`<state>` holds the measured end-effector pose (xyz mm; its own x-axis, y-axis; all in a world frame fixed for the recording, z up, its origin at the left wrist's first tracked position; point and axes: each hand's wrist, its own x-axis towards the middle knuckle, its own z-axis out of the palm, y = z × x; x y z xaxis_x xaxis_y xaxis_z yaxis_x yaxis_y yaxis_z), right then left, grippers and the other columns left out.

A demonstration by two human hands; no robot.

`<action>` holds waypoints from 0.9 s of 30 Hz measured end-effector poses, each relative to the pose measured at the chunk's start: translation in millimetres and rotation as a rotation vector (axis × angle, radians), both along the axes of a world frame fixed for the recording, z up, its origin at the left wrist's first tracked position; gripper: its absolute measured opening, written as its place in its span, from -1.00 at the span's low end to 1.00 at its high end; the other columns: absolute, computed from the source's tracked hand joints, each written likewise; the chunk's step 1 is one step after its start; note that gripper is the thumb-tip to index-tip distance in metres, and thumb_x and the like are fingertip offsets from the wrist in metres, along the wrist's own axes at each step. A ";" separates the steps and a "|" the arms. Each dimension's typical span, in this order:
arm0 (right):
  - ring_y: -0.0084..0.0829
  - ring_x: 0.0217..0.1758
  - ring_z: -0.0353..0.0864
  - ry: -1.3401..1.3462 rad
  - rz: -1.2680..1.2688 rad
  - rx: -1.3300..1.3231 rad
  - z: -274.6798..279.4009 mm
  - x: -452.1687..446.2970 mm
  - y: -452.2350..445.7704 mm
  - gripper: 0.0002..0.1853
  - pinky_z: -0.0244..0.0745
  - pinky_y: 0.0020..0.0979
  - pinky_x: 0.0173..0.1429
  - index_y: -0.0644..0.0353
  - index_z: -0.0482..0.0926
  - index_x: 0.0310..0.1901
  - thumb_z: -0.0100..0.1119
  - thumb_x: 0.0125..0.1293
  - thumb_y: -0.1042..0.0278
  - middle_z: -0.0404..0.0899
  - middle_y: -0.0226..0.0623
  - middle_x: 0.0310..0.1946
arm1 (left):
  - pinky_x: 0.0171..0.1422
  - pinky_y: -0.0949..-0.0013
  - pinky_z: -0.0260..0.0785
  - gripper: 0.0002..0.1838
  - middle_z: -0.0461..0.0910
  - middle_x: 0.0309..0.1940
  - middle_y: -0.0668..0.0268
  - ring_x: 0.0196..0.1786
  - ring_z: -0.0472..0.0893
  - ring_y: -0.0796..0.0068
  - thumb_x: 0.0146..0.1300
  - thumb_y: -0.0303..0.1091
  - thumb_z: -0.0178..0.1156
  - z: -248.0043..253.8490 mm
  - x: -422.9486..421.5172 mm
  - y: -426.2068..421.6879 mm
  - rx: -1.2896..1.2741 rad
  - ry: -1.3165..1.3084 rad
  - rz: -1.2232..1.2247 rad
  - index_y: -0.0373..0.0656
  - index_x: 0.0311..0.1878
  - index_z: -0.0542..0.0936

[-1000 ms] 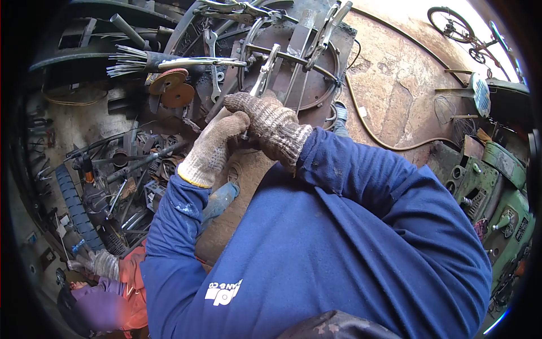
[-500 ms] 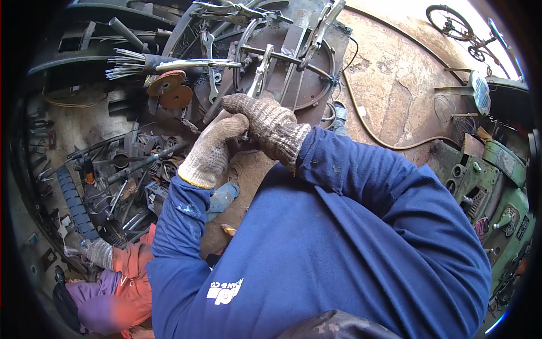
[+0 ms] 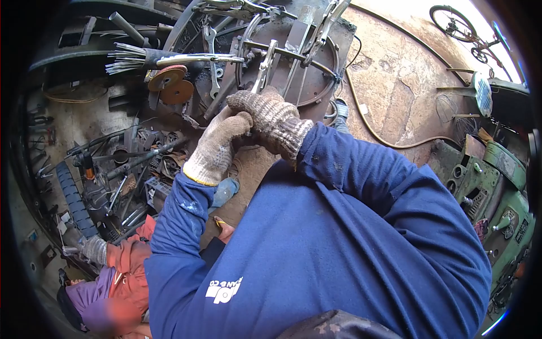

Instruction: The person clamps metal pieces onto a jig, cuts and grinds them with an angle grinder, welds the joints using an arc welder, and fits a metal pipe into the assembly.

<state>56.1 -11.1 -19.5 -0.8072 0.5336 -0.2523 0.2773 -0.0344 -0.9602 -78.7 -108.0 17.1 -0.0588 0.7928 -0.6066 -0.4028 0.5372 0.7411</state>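
Both my hands wear knitted work gloves and meet at the near edge of the metal workbench (image 3: pixel 347 48). My right hand (image 3: pixel 271 117) is closed around the handles of a pair of locking pliers (image 3: pixel 263 70), whose jaws point away toward a thin metal bar (image 3: pixel 285 52). My left hand (image 3: pixel 219 138) presses against the right one, its fingers wrapped round the handle end, mostly hidden by the gloves. Beyond them a round metal ring (image 3: pixel 334 85) lies on the bench, with more locking pliers (image 3: pixel 326 28) clamped on the work.
Left on the bench are a bundle of thin rods (image 3: pixel 127 59), abrasive discs (image 3: pixel 178 91) and a spanner (image 3: pixel 210 39). Scrap metal and a tyre (image 3: pixel 75 198) cover the left floor, where a co-worker in red (image 3: pixel 127 265) crouches. A hose (image 3: pixel 367 127) and green machine (image 3: pixel 505 186) are right.
The view has shifted slightly, and the hands and pliers appear a little further right. Both hands keep their hold. The co-worker's body has moved slightly, and a sandalled foot shows more.
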 end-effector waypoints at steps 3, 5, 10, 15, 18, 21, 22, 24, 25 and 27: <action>-0.27 -0.17 0.76 -0.002 -0.185 -0.675 -5.1 -7.5 -0.6 -0.56 0.66 -0.28 0.00 0.16 0.69 0.10 0.12 0.50 -0.03 0.73 -0.09 -0.17 | 0.31 0.32 0.45 -0.43 0.62 0.07 0.28 0.13 0.60 0.42 0.28 -0.28 0.25 -6.3 -10.3 1.1 -0.020 -0.001 -0.036 -0.22 0.34 0.47; -0.36 -0.12 0.73 -0.022 -0.171 -0.697 -0.9 1.1 -0.5 -0.44 0.63 -0.35 0.00 0.25 0.68 0.09 0.08 0.51 -0.16 0.73 -0.12 -0.12 | 0.31 0.38 0.40 -0.46 0.64 0.05 0.29 0.11 0.60 0.49 0.27 -0.27 0.28 0.3 -11.5 9.1 -0.038 0.002 -0.059 -0.23 0.31 0.52; -0.35 0.02 0.63 0.182 -0.214 -0.890 2.2 33.6 -11.1 -0.27 0.53 -0.32 0.14 0.23 0.49 0.31 -0.11 0.54 -0.34 0.64 -0.22 0.07 | 0.27 0.40 0.43 -0.62 0.66 0.05 0.34 0.09 0.63 0.51 0.33 -0.26 0.23 12.5 -23.0 24.3 -0.215 0.088 -0.299 -0.20 0.16 0.64; -0.49 -0.21 0.63 0.051 -0.121 -0.917 -19.5 49.4 -12.6 -0.41 0.64 -0.40 -0.11 0.14 0.59 0.20 0.06 0.52 -0.26 0.66 -0.28 0.01 | 0.33 0.37 0.46 -0.64 0.66 0.08 0.29 0.15 0.64 0.44 0.24 -0.64 0.21 -12.6 -52.6 39.9 0.423 0.637 -1.010 -0.18 0.10 0.68; -0.57 -0.25 0.56 -0.087 0.080 -0.800 -37.2 46.3 -12.5 -0.51 0.51 -0.47 -0.23 0.13 0.62 0.08 0.19 0.47 -0.17 0.64 -0.46 -0.16 | 0.18 0.40 0.49 -0.69 0.70 -0.02 0.25 0.04 0.67 0.44 0.23 -0.53 0.24 -2.8 -26.7 35.8 -0.018 0.321 -0.530 -0.25 0.06 0.68; -0.59 -0.24 0.56 -0.139 0.211 -0.590 -40.3 38.3 -12.9 -0.54 0.50 -0.49 -0.20 0.13 0.64 0.06 0.18 0.48 -0.14 0.65 -0.49 -0.22 | 0.11 0.42 0.52 -0.69 0.77 -0.14 0.18 -0.06 0.72 0.41 0.27 -0.30 0.28 -4.2 -24.8 39.7 -0.135 0.086 -0.302 -0.33 -0.02 0.69; -0.56 -0.20 0.57 -0.251 0.307 -0.684 -29.2 35.9 -6.9 -0.53 0.52 -0.44 -0.18 0.14 0.64 0.11 0.17 0.49 -0.13 0.68 -0.46 -0.22 | 0.15 0.41 0.53 -0.67 0.77 -0.15 0.18 -0.05 0.72 0.40 0.27 -0.28 0.29 -0.8 -22.8 41.5 -0.207 0.062 -0.276 -0.33 -0.02 0.68; -0.55 -0.22 0.57 -0.090 0.238 -0.827 -32.0 35.0 -18.6 -0.53 0.53 -0.44 -0.21 0.14 0.63 0.13 0.17 0.50 -0.11 0.70 -0.43 -0.18 | 0.09 0.42 0.56 -0.63 0.76 -0.17 0.20 -0.13 0.72 0.43 0.22 -0.21 0.33 12.4 -14.1 43.5 -0.291 0.133 -0.229 -0.30 -0.03 0.68; -0.54 -0.24 0.58 0.066 0.175 -0.967 -38.1 32.8 -26.2 -0.54 0.54 -0.43 -0.24 0.15 0.62 0.15 0.16 0.51 -0.09 0.71 -0.40 -0.15 | 0.09 0.42 0.56 -0.63 0.76 -0.17 0.20 -0.13 0.72 0.43 0.22 -0.21 0.33 11.9 -13.3 43.8 -0.292 0.138 -0.231 -0.30 -0.03 0.68; -0.58 -0.24 0.57 0.195 0.122 -0.943 -53.5 26.2 -37.1 -0.58 0.52 -0.47 -0.32 0.12 0.58 0.19 0.16 0.52 -0.01 0.72 -0.39 -0.10 | -0.13 0.50 0.53 -0.63 0.75 -0.20 0.25 -0.25 0.69 0.51 0.19 -0.19 0.37 10.1 -13.2 41.7 -0.357 0.080 -0.169 -0.27 -0.05 0.69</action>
